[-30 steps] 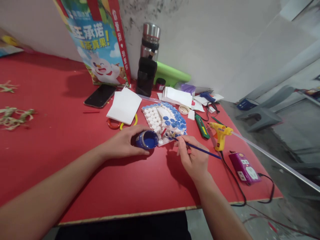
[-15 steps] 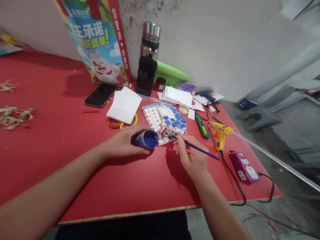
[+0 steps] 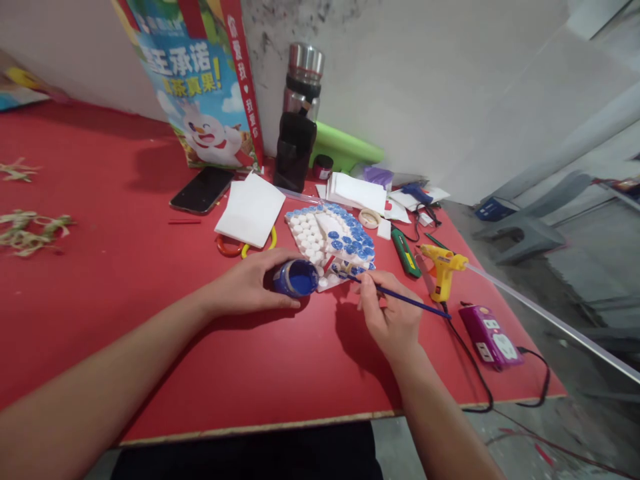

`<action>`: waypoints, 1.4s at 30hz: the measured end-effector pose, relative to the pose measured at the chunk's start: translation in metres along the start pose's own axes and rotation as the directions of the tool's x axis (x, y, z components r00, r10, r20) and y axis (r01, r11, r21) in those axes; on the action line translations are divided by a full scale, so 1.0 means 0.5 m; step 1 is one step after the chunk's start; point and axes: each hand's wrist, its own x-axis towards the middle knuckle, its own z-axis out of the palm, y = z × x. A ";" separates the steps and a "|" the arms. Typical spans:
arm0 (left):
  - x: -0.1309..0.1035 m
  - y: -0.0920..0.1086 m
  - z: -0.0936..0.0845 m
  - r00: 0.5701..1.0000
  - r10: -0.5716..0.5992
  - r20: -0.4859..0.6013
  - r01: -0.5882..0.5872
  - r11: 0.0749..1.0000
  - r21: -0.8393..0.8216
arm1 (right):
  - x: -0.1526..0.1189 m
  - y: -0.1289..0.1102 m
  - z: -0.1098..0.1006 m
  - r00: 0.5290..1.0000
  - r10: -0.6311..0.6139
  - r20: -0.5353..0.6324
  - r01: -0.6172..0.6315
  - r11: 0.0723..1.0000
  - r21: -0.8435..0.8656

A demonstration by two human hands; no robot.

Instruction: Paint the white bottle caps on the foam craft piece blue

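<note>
My left hand (image 3: 257, 283) is wrapped round a small jar of blue paint (image 3: 303, 278), its open mouth tilted toward me. Between the thumb and fingers of my right hand (image 3: 390, 307) is a thin blue brush (image 3: 415, 301). The brush tip reaches the lower edge of a craft piece (image 3: 306, 235) covered in small round discs, just beyond the jar. Discs at its left are white, while many at its top and right are blue. Exactly which disc the tip touches cannot be made out.
Right of the craft piece lie a green cutter (image 3: 405, 253), a yellow glue gun (image 3: 443, 270) and a purple power socket (image 3: 490, 337) with cables. Behind stand a black pouch (image 3: 295, 150), a steel bottle (image 3: 304, 73) and a printed bag (image 3: 200, 87). A phone (image 3: 201, 189) lies left of white paper (image 3: 250, 210).
My right hand has shifted slightly right, and the brush with it, its rear end now farther right. My left hand holds the jar as before.
</note>
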 end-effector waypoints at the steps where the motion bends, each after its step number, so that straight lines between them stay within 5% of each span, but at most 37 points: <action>1: 0.000 0.000 0.000 1.000 0.003 -0.003 -0.003 1.000 0.003 | 0.000 0.000 -0.001 1.000 -0.001 -0.011 0.000 1.000 -0.007; 42: -0.003 0.001 -0.001 1.000 -0.013 0.018 0.014 0.999 -0.041 | -0.001 0.002 -0.004 0.995 0.094 -0.025 -0.094 0.996 -0.010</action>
